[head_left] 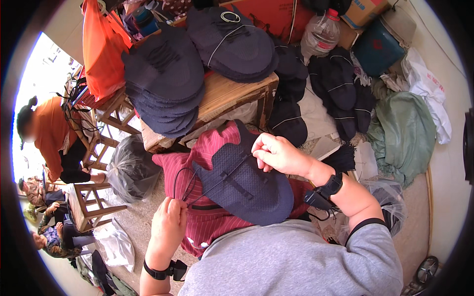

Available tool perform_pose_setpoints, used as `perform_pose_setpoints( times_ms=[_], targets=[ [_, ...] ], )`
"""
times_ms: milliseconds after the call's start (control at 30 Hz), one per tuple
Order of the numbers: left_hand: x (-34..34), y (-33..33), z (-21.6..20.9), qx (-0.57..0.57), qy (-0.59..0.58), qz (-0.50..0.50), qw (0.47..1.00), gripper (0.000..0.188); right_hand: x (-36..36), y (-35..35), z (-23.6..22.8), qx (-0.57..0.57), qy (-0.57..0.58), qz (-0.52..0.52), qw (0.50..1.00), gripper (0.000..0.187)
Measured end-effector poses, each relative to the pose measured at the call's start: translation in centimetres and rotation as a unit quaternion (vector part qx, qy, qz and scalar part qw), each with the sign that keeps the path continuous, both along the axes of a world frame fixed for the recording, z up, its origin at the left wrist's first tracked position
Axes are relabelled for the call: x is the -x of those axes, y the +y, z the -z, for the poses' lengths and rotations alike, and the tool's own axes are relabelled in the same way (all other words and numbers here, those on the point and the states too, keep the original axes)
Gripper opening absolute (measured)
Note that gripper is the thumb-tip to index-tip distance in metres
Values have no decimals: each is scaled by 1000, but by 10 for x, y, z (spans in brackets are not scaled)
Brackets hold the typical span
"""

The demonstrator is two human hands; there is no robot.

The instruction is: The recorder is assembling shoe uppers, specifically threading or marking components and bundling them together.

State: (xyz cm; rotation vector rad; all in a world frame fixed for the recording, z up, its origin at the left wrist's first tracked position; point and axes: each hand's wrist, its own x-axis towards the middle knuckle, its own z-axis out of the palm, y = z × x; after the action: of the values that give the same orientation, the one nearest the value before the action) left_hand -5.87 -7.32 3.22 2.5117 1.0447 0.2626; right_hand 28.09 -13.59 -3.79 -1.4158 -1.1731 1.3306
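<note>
Dark navy, tongue-shaped knit shoe upper point(269, 200), lying on a red pinstriped cloth point(173, 172) just off the near edge of the low wooden table point(237, 101), sort of below its near right corner. That table has two fat stacks of navy fabric pieces on it, one by the left end point(165, 69), one along the back edge point(232, 44).

Arms next: the right one bends hard at the elbow, forearm angling up and left over the upper. The left forearm comes up from the bottom, more or less straight.

The upper itself looks pretty flat, waffle-textured over the middle, smoother around the wide rounded end, which points down and right.

Hands: right hand point(284, 155) is above the upper's top edge, thumb and index closed in a pinch, other fingers curled. Left hand point(168, 222) is just past its left side, back of the hand up, fingers bunched tight. Both have hold of the thin black cord point(220, 181), which runs pretty straight between them across the upper, with a slack loop by the left hand.
</note>
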Motion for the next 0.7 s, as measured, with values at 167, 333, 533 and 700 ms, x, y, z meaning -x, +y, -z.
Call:
perform_pose_setpoints(
  times_ms=[167, 333, 533, 700],
  targets=[
    [9, 0, 3, 30, 9, -9, 999, 14, 3, 3, -11, 6, -41, -10, 999, 14],
    [-8, -2, -3, 51, -136, -80, 986, 15, 4, 4, -10, -2, -63, -15, 998, 14],
    [-36, -2, -3, 455, -385, -69, 800, 44, 4, 1, 3, 15, 44, 10, 999, 11],
    [-64, 3, 14, 465, -377, -47, 799, 42, 6, -1, 40, -120, -140, 193, 964, 28]
  ],
)
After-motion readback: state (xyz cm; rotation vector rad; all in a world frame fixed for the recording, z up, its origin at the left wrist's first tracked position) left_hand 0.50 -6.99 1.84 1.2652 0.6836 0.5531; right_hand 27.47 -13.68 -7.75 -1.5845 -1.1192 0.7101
